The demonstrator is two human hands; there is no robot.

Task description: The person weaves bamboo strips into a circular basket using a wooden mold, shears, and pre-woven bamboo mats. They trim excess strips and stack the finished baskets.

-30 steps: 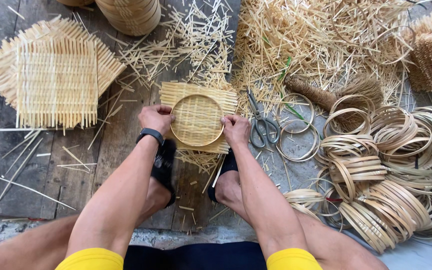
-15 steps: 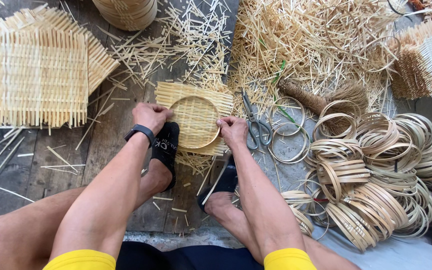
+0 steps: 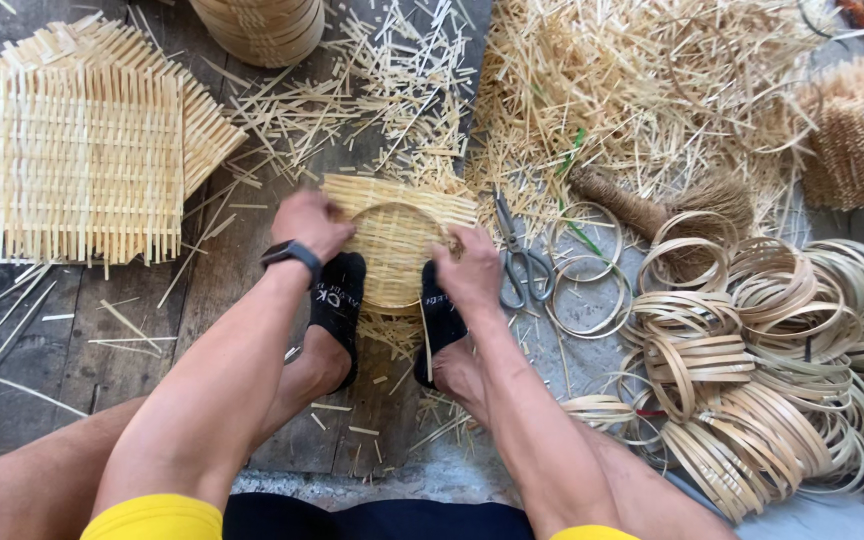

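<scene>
A square woven bamboo mat point(image 3: 392, 235) lies on the plank floor with a round bamboo hoop pressed into its middle. My left hand point(image 3: 309, 222), a dark watch on its wrist, grips the hoop's left rim. On the right rim sits my right hand point(image 3: 470, 270), fingers curled over the edge. Both of my feet in black slippers point(image 3: 337, 300) hold the mat's near edge down.
A stack of woven square mats point(image 3: 87, 160) lies at the left. Scissors point(image 3: 519, 258) and loose thin rings point(image 3: 584, 290) rest to the right of the mat. A heap of bamboo hoops point(image 3: 782, 350) fills the right side, with loose bamboo slivers point(image 3: 602, 90) beyond.
Both hands have stayed on the hoop, working its rim down into the mat; the mat's edges have bent up a little. My head has shifted slightly to the left.
</scene>
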